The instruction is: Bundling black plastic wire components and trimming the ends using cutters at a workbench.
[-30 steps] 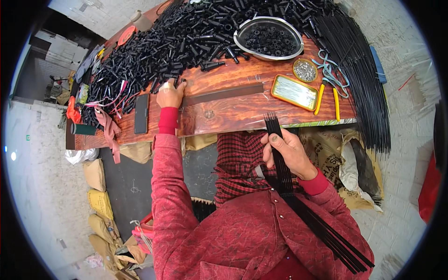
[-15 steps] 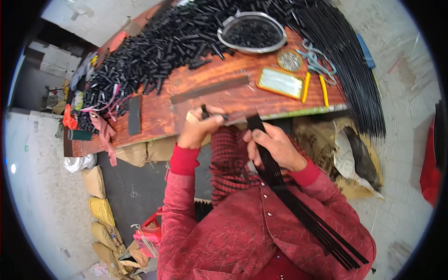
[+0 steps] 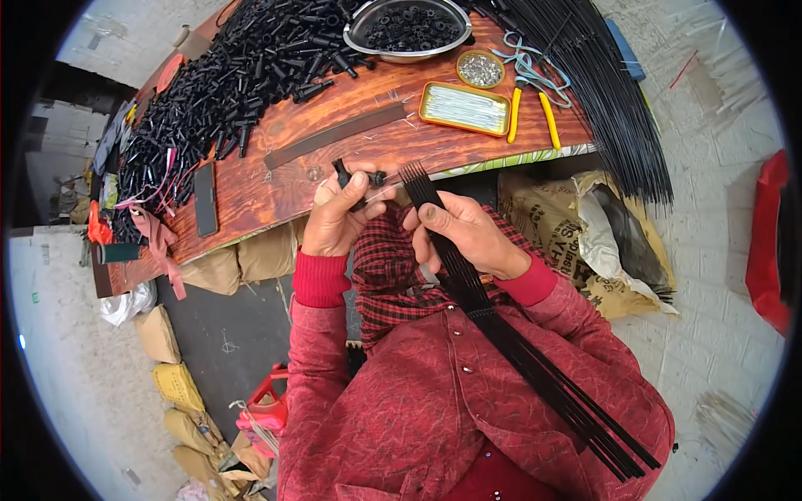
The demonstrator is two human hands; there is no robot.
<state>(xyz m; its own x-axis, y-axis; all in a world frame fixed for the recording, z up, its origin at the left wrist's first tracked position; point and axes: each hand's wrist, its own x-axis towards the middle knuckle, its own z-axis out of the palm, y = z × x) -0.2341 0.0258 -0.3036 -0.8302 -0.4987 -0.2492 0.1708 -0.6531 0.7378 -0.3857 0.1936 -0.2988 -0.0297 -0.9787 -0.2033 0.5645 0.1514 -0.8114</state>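
Pinching a small black plastic cap [image 3: 343, 174] between thumb and fingertips, the left hand [image 3: 338, 219] lifts it just clear of the bench [image 3: 351, 146] edge, level with the rod tips, which looks like a way to bring piece and rod end close together. The right hand [image 3: 468, 234] is closed around a flat bundle of thin black rods [image 3: 501, 334], fanned at the top beside the left fingers. The bundle's long axis runs diagonally: tips point up toward the bench, tails trail down past the right forearm over the red jacket. Beyond the fingers lie a heap of black caps [image 3: 242, 75], a metal bowl [image 3: 409, 29] of black rings, a yellow tray [image 3: 464, 108], yellow-handled pliers [image 3: 530, 113] and more long rods [image 3: 610, 100].
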